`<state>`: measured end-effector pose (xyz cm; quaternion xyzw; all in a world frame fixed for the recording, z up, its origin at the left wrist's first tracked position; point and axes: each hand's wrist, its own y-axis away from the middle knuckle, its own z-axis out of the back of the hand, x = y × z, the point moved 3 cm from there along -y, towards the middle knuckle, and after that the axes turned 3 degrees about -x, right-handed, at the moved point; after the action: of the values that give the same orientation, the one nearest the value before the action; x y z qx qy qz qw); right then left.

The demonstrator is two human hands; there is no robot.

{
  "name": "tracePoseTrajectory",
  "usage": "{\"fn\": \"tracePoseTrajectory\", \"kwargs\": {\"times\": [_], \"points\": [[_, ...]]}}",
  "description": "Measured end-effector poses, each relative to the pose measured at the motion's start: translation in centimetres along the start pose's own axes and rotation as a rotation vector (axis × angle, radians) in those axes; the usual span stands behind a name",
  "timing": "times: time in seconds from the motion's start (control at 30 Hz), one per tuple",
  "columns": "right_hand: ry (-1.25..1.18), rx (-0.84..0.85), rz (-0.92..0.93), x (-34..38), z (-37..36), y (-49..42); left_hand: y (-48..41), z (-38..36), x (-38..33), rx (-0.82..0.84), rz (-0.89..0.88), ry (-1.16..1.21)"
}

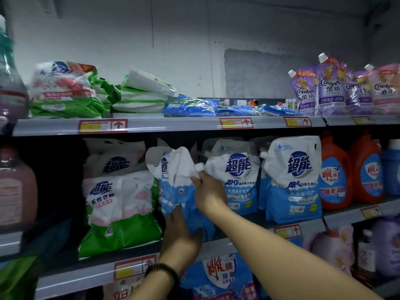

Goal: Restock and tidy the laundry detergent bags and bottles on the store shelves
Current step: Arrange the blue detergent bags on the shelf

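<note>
Against a stained white wall, the grey metal middle shelf (82,276) carries upright detergent packs. The floppy blue-and-white spouted detergent pouch (173,180) is held at its front lip, between the green-and-white powder bags (116,202) and the row of matching blue-and-white pouches (236,176). The left hand (179,230) cups the base, fingers wrapped on the lower body; the right hand (208,192) pinches the neck under the white screw cap (199,167). The folded top looks limp, so if released early the pouch would likely slump forward off the lip. The slot is tight sideways, and the depth behind looks open.
</note>
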<state>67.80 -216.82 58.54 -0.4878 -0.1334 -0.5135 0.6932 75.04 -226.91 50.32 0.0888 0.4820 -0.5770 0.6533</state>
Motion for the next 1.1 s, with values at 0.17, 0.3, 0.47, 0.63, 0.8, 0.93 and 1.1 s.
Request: {"fn": "tracePoseTrajectory", "kwargs": {"times": [0.17, 0.3, 0.47, 0.63, 0.8, 0.93, 1.1], "points": [[0.221, -0.103, 0.327, 3.3, 0.7, 2.1, 0.3, -0.2, -1.5, -0.110, 0.204, 0.182], [0.268, -0.172, 0.452, 6.1, 1.1, 3.1, 1.3, -0.3, -3.2, -0.259, 0.235, 0.250], [0.170, -0.284, 0.558, 10.8, 3.8, 4.2, 2.6, 2.1, -6.1, -0.447, 0.292, 0.296], [0.170, -0.288, 0.566, 11.1, 5.1, 6.5, 4.4, 3.3, -5.0, -0.395, 0.212, 0.392], [0.102, -0.067, 0.511, 10.2, 6.0, 6.7, 6.2, 4.8, -3.8, -0.241, 0.178, 0.519], [-0.135, 0.083, 0.459, 6.8, 7.3, 6.5, 5.0, 6.1, -2.9, -0.193, 0.201, 0.620], [-0.204, 0.144, 0.032, -3.7, 9.7, 6.0, 5.4, 7.2, -3.0, -0.122, 0.144, 0.814]]}}
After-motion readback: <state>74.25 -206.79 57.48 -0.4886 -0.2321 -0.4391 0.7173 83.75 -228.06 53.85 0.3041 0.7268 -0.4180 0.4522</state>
